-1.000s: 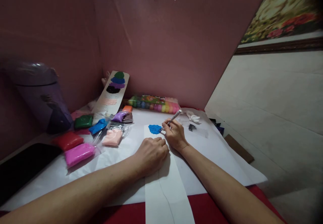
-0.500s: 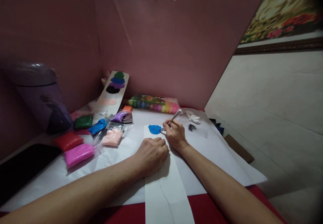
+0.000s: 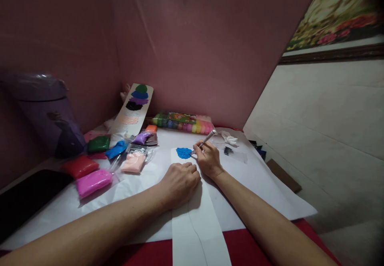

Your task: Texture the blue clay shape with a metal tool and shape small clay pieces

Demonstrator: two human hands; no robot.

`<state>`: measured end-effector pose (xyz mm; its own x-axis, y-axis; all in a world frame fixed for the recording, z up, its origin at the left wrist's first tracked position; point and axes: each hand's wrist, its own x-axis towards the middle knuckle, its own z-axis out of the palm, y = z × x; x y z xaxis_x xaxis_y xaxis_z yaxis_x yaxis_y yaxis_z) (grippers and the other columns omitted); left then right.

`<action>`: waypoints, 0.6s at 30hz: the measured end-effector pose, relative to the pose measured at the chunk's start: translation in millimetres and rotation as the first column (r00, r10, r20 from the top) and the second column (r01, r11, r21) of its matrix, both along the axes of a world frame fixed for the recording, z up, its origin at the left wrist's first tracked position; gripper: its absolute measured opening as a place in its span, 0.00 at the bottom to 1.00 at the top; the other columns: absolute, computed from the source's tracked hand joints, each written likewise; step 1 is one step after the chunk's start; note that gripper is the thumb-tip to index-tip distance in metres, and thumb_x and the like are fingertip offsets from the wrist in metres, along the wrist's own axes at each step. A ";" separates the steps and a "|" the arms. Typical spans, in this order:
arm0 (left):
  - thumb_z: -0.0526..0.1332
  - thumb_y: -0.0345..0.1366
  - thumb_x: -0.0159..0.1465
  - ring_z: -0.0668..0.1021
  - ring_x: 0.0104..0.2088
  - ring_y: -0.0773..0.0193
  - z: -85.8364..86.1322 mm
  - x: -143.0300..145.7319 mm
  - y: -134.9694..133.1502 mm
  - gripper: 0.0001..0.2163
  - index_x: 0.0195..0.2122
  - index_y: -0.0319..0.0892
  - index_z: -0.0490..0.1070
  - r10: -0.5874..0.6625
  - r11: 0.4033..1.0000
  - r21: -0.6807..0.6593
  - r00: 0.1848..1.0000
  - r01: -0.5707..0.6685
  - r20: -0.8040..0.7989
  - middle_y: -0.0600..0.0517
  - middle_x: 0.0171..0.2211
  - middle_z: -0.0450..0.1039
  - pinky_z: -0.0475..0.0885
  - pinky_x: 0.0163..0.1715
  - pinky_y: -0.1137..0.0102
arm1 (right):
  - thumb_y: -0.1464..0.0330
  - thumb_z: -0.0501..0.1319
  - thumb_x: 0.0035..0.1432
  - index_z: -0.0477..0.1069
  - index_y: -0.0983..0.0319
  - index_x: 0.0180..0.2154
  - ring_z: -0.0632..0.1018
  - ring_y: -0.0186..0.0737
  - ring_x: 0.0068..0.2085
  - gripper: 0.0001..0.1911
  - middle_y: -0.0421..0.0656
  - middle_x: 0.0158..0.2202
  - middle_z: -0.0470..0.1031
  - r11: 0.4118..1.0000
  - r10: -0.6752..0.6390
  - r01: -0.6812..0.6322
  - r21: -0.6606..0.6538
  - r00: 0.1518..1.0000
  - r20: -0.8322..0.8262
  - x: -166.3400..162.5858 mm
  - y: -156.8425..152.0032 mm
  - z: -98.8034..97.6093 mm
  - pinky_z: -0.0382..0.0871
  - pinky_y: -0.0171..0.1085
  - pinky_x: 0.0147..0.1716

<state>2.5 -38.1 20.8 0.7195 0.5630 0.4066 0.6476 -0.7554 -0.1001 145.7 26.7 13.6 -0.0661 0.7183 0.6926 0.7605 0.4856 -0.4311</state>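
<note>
A long white paper strip [image 3: 196, 222] runs away from me, with a thin dark line down its length. A textured blue clay patch [image 3: 183, 153] covers part of its far end. My right hand [image 3: 209, 160] pinches a slim fork [image 3: 204, 141], its tines touching the patch's right edge and its handle slanting up to the right. On the strip, just nearer to me than the patch, rests my left hand [image 3: 181, 182], knuckles up, fingers curled together; its palm side is hidden.
Clay packets lie at left, including pink [image 3: 94, 183], red [image 3: 81, 167] and peach [image 3: 134, 163]. Behind them leans a card [image 3: 145, 116] with coloured patches. A clay pack [image 3: 183, 123] lies along the pink panel [image 3: 192, 50]. A purple tumbler [image 3: 49, 118] stands left; white clay [image 3: 229, 139] lies right.
Almost nothing differs. The fork's tines remain at the blue patch's right edge, and both hands hold the same places; the view has shifted very slightly.
</note>
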 end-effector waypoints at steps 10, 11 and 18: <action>0.51 0.31 0.65 0.75 0.33 0.59 -1.5 0.2 0.2 0.10 0.29 0.39 0.69 0.008 1.000 0.002 1.000 -0.008 -0.003 0.49 0.29 0.72 0.68 0.30 0.66 | 0.66 0.53 0.59 0.70 0.60 0.27 0.73 0.40 0.30 0.11 0.42 0.27 0.74 1.000 -0.018 0.018 0.015 1.000 -0.021 1.3 0.7 0.3 0.62 0.35 0.33; 0.51 0.31 0.65 0.75 0.33 0.60 -1.5 0.2 0.3 0.10 0.29 0.39 0.69 0.007 1.000 0.001 1.000 -0.007 -0.003 0.49 0.29 0.72 0.68 0.30 0.67 | 0.66 0.53 0.59 0.71 0.60 0.27 0.73 0.40 0.30 0.11 0.42 0.27 0.74 1.000 -0.003 0.003 0.012 1.000 -0.014 1.1 0.6 0.2 0.62 0.35 0.33; 0.51 0.32 0.65 0.75 0.34 0.59 -0.5 0.2 -0.7 0.10 0.30 0.39 0.69 0.013 1.000 -0.012 1.000 -0.013 -0.007 0.49 0.30 0.73 0.68 0.30 0.67 | 0.65 0.53 0.59 0.71 0.59 0.29 0.74 0.42 0.34 0.11 0.43 0.30 0.75 0.996 -0.089 0.089 0.014 0.996 -0.009 1.4 3.3 -1.1 0.62 0.36 0.35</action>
